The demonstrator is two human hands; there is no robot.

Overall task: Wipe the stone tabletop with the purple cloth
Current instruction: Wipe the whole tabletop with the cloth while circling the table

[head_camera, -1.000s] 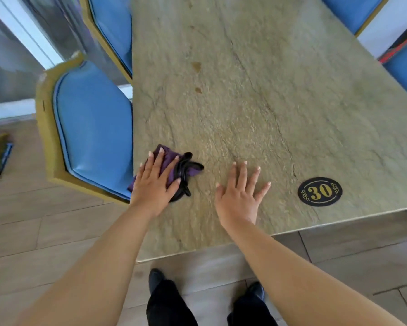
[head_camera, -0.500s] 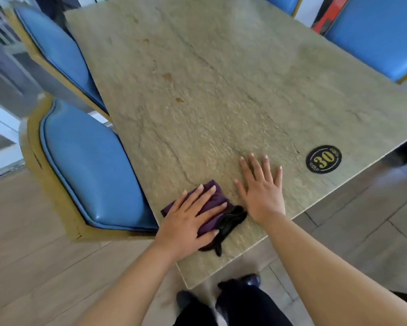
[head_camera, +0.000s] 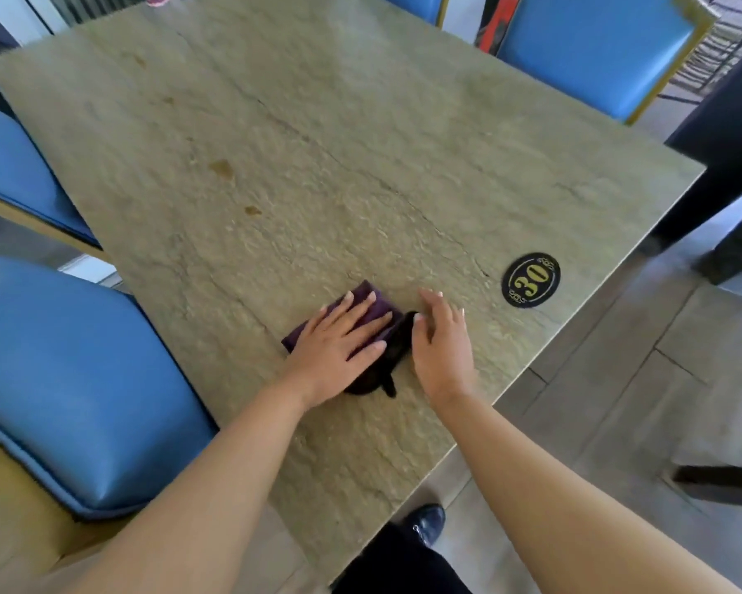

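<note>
Stone, greenish-grey and rough-veined, makes up the tabletop (head_camera: 339, 143), and the one readable mark on it is a round black badge (head_camera: 530, 279) with gold scrollwork and the gold number "30", set flat into the slab close to its right edge. Everything else can be placed from that badge.

Just left of the badge, the right hand (head_camera: 442, 345) rests open on the stone, fingers loosely together, gripping nothing; its thumb side touches a dark, near-black fold of fabric. Further left of the badge lies the purple cloth (head_camera: 375, 308), bunched flat on the tabletop. The left hand (head_camera: 339, 342) presses down on it with palm flat and fingers spread, covering most of it, so only the far purple corner, a strip at the left and the dark trailing end near the wrist show.

Up and to the left of the badge, well apart from the hands, two brownish stains (head_camera: 222, 168) mark the stone, the smaller one nearer the cloth.

Blue padded chairs with yellowish frames ring the table: two on the side opposite the badge (head_camera: 73, 379), one beyond it at the far right (head_camera: 592, 49). Below the badge, past the near table edge, grey floor tiles (head_camera: 617, 400) and a black shoe (head_camera: 427, 523) are visible.
</note>
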